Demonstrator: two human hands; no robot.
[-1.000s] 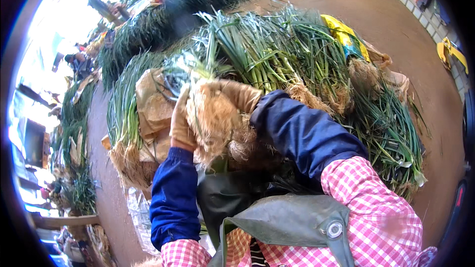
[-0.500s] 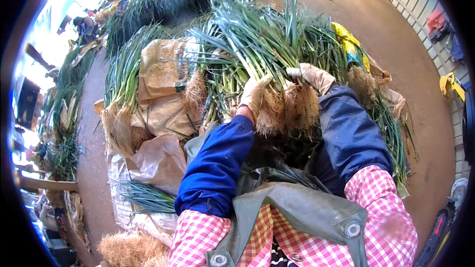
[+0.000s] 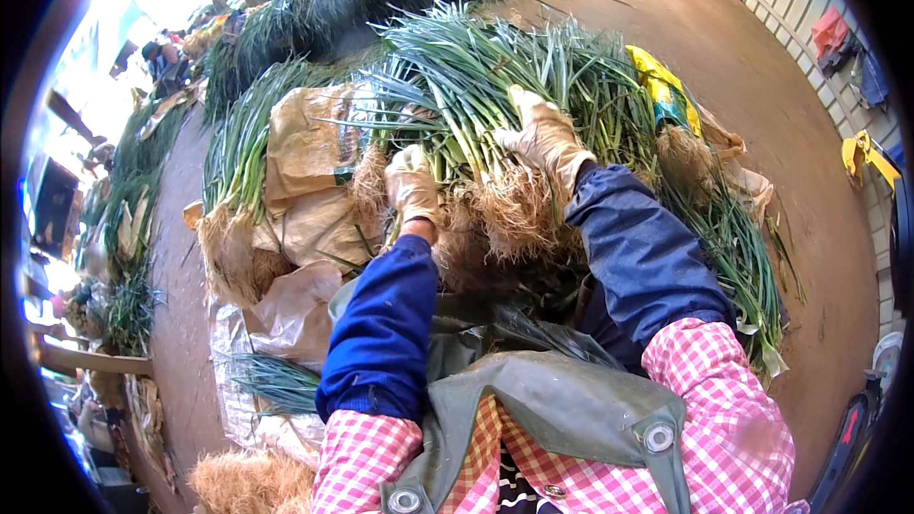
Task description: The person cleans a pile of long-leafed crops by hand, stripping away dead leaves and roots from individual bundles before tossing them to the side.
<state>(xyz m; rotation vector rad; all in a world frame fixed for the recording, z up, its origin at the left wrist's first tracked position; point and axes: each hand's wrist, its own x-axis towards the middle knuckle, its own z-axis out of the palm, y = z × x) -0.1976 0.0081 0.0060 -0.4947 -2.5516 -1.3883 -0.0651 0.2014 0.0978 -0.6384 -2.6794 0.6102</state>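
Note:
A broad bunch of leek-like green stalks [image 3: 476, 114] lies across the heap in front of me, leaves pointing away and bushy pale roots [image 3: 514, 209] toward me. My right hand [image 3: 547, 138], in a pale glove, rests on the stalks just above these roots, thumb and fingers apart. At the left side of the bunch is my left hand [image 3: 412, 188], also gloved. Its fingers are curled closed among the stems, and whatever they hold is hidden. Another rooted bunch [image 3: 249, 152] lies farther left, beside a tan sack [image 3: 309, 143].
A yellow bag [image 3: 657, 81] lies at the heap's right edge. Long rows of greens [image 3: 362, 0] stretch behind and along the left. Loose green leaves [image 3: 276, 383] lie on plastic near my left sleeve, above a pile of cut roots [image 3: 252, 481]. A tiled wall [image 3: 800, 19] stands right.
Both hands have come off the root ends they were holding. My left hand has moved left; my right has moved left and farther away onto the stalks. The bunch now lies flatter.

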